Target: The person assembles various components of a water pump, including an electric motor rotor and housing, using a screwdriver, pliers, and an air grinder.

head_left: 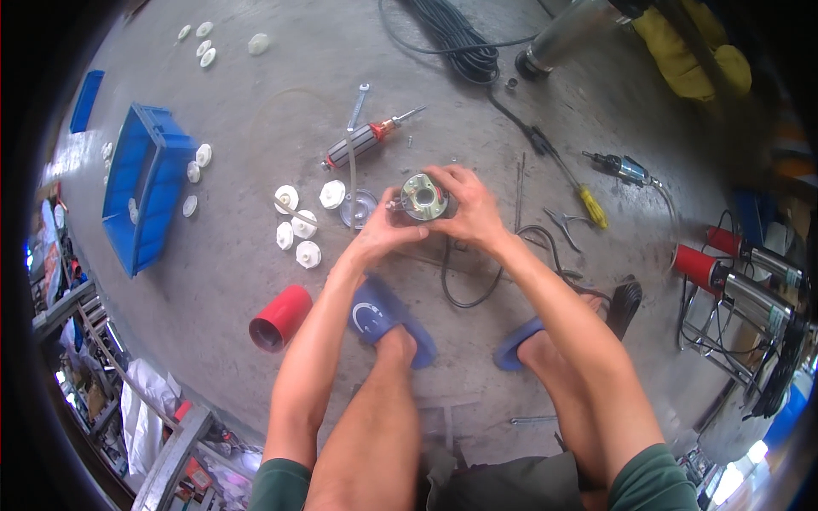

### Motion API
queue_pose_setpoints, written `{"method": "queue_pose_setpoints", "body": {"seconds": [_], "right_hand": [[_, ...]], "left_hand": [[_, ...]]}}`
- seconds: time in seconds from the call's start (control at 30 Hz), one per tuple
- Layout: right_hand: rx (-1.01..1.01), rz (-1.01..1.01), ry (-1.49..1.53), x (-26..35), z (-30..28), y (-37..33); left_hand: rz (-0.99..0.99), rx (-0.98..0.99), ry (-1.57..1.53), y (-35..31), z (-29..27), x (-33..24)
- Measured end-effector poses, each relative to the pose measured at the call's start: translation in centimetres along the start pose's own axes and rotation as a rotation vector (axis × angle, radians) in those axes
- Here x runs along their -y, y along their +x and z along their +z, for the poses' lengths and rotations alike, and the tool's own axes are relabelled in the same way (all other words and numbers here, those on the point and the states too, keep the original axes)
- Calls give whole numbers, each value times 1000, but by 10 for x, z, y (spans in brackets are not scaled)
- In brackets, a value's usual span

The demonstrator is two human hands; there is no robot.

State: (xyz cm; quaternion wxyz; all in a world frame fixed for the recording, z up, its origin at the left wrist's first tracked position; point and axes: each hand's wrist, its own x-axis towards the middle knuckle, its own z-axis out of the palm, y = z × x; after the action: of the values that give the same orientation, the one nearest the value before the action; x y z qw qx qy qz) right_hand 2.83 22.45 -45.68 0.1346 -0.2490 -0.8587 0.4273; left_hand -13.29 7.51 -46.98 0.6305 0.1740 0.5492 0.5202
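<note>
Between both hands, above the concrete floor, is a round metal motor part (423,197) with a hole in its middle and a pale ring face turned up. My left hand (385,228) grips it from the left, thumb along its near side. Around its right side and top edge curl the fingers of my right hand (467,204). Just left of my left hand lie a round grey metal cover (360,209) and a white knobbed cap (332,195). A motor armature (362,145) with a red-banded end rests beyond the hands, beside a wrench (359,106).
A blue bin (149,187) stands at left, with several white caps around it. A red cylinder (281,318) lies by my left foot. Pliers (563,228), a yellow-handled screwdriver (591,207) and an air tool (626,169) lie at right. Red-and-silver cylinders (733,285) are far right; coiled cable (460,43) lies ahead.
</note>
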Motion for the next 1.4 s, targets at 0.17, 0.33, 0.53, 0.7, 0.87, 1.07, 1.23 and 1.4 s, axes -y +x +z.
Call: {"method": "queue_pose_setpoints", "body": {"seconds": [0.17,0.33,0.53,0.7,0.87,1.07,1.23,1.4], "right_hand": [[-21,-119,56,-3,-8,9],[-33,14,-51,-8,1,-12],[-198,50,-36,-50,-19,-43],[-407,341,-292,-86,-58,-55],[-270,325,-388,-82,-63,-41],[-113,302,-425,-87,-57,-30],[-64,283,-531,-82,-58,-25],[-241,343,4,-31,-68,-12]], "left_hand": [[158,-585,453,-21,27,7],[627,-500,1277,-18,56,-42],[445,-238,1559,0,38,-62],[347,-236,1628,0,56,-69],[350,-147,1602,3,41,-75],[402,-112,1524,4,35,-70],[408,-96,1506,3,31,-69],[405,-138,1571,-4,33,-70]]}}
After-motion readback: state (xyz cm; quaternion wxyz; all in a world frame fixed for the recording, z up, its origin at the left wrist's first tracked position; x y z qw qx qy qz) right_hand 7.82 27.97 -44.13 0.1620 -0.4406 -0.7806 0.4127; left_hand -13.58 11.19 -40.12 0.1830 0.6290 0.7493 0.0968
